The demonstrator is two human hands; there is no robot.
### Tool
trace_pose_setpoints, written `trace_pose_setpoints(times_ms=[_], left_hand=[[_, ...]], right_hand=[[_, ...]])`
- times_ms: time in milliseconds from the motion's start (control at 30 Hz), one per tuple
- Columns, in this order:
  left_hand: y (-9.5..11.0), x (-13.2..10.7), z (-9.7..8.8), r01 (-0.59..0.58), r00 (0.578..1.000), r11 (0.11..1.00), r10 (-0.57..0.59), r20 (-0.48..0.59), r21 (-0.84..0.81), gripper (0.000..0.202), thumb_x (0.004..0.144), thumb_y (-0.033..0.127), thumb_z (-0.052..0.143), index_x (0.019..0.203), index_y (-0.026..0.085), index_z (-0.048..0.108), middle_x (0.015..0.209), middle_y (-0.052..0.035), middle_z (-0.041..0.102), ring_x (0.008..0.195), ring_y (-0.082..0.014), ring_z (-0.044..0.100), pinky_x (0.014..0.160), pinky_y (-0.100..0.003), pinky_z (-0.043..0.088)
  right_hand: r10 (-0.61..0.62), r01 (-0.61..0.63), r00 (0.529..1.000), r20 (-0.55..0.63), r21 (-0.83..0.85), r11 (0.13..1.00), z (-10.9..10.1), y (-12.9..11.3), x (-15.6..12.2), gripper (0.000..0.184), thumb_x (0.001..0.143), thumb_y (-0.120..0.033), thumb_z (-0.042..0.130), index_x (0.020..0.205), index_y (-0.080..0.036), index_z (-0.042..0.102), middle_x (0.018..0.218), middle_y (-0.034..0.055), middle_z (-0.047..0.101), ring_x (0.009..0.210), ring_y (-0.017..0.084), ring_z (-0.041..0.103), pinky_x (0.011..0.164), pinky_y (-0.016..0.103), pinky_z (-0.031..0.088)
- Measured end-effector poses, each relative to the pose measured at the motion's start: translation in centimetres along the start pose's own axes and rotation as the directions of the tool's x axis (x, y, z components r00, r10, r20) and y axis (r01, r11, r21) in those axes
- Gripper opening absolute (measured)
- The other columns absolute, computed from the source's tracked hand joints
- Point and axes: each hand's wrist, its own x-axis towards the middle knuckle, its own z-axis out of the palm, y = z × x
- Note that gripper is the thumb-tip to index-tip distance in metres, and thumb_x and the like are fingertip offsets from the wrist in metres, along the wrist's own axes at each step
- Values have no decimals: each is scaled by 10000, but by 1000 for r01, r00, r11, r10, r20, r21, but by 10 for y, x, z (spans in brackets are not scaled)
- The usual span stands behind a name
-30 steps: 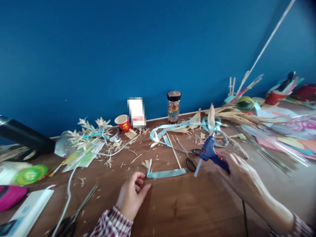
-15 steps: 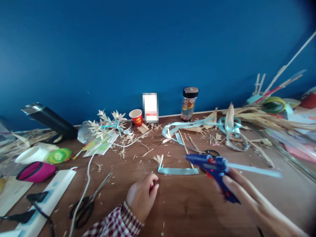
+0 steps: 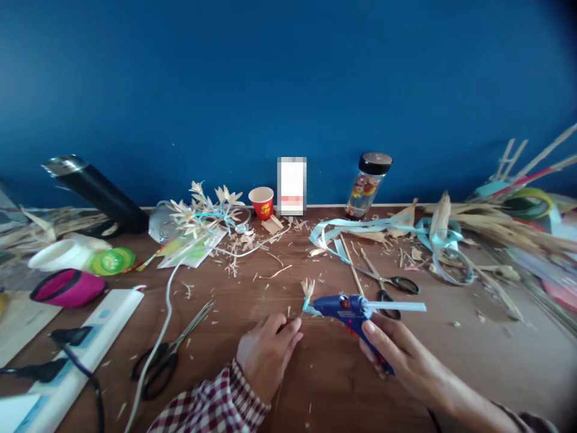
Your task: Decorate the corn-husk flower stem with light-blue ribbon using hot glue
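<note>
My left hand [image 3: 273,352] is closed in a pinch on the thin stem of a small dried-husk flower [image 3: 308,287]. Light blue ribbon [image 3: 307,305] sits at the flower's base, largely hidden behind the nozzle. A blue hot glue gun [image 3: 345,307] is wrapped in my right hand [image 3: 387,346], its nozzle pointing left at the ribbon. I cannot tell whether the nozzle touches it. From the gun's rear sticks a translucent glue stick [image 3: 399,306], and a small red light glows on its body.
Black-handled scissors [image 3: 164,361] lie left, beside a white power strip [image 3: 97,355] and cable. More scissors [image 3: 383,282] lie behind the glue gun. Husk flowers [image 3: 207,210], a red paper cup [image 3: 262,203], a glass bottle [image 3: 367,186] and loose blue ribbon [image 3: 360,224] stand or lie along the wall.
My right hand has brought the glue gun leftward, so its nozzle is now at the ribbon below the flower. The ribbon strip stretched rightward before is now mostly hidden. The view has shifted slightly.
</note>
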Motion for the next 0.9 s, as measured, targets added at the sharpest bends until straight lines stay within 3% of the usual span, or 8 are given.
trace_pose_setpoints(times_ms=[133, 333, 633, 900], left_hand=[[-1, -2, 1, 6, 1000, 1000, -6, -15, -21, 198, 870, 270, 499, 1002, 273, 647, 758, 0, 599, 626, -124, 580, 536, -234, 399], [0, 0, 0, 8, 1000, 1000, -8, -25, -19, 197, 861, 281, 512, 996, 268, 655, 744, -6, 610, 602, -118, 572, 499, -220, 377], [0, 0, 1, 4, 999, 1000, -4, -33, -3, 191, 867, 292, 505, 990, 266, 649, 752, -7, 603, 607, -122, 559, 496, -228, 365], [0, 0, 0, 4, 1000, 1000, -4, -20, 8, 195, 871, 292, 496, 994, 270, 647, 753, -8, 597, 617, -134, 565, 493, -238, 364]], right_hand=[[-25, 14, 995, -93, -110, 994, 1, 5, -2, 429, 861, -563, 402, 682, -197, 539, 586, -15, 518, 504, 119, 479, 493, 229, 447], [-65, 42, 989, -132, -169, 985, 2, 14, 1, 411, 868, -529, 422, 716, -201, 616, 551, 0, 559, 493, 134, 513, 465, 226, 461], [-102, 65, 987, -123, -271, 960, 2, 21, 3, 380, 896, -474, 408, 732, -202, 617, 579, 2, 570, 542, 145, 520, 508, 234, 444], [-98, 71, 992, -74, -301, 951, 4, 14, 4, 369, 911, -460, 384, 718, -188, 544, 602, -18, 518, 550, 122, 469, 528, 230, 406]])
